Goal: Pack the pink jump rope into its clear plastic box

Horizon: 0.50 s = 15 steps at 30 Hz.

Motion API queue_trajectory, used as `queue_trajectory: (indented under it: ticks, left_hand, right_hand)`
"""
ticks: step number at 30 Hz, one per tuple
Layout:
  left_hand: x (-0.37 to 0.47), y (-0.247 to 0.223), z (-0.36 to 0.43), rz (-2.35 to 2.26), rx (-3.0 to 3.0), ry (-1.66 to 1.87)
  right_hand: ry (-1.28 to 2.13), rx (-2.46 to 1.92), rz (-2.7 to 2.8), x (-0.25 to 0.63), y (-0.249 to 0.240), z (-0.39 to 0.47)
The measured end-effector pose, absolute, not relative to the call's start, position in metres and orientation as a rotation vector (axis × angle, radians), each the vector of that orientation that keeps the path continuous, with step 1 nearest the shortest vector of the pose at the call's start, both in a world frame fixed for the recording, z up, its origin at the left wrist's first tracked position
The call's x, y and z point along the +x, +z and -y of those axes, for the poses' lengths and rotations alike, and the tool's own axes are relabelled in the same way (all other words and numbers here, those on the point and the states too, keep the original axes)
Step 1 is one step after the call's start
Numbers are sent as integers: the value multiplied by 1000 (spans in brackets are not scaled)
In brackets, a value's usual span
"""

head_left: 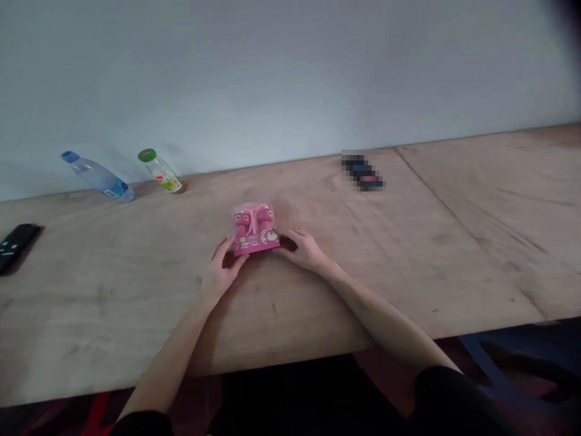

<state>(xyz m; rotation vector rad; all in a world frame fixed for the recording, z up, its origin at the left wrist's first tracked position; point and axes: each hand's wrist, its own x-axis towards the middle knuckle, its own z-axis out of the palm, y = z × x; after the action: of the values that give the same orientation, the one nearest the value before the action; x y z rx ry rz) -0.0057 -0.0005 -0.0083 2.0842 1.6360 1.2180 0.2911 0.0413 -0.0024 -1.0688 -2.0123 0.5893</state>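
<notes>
A small pink box with a clear plastic top stands on the wooden table in front of me. Two pink pieces with round eyes and a light pink cord show through the plastic, and a cartoon face is printed on the lower front. At its lower left corner, my left hand grips with the thumb in front and the fingers along the side. On the opposite side, my right hand holds the lower right corner, thumb low and fingers curved beside it. What the two pieces are, I cannot tell.
Against the wall stand a blue-capped plastic bottle and a green-capped bottle. A black remote-like object lies at the left edge. Farther right, near the wall, is a blurred dark object. The wooden table has a seam on its right.
</notes>
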Motion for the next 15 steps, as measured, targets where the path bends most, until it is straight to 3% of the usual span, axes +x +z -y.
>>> queue_trajectory:
  ticks: [9,15]
  left_hand:
    - [7,-18,-25,-1734,1985,1245]
    - [3,-15,-22,-1682,1932,1255]
  right_hand:
    - [615,-1183,1769,282,-5,-45]
    - [806,-1009,1827,291,-2,-41]
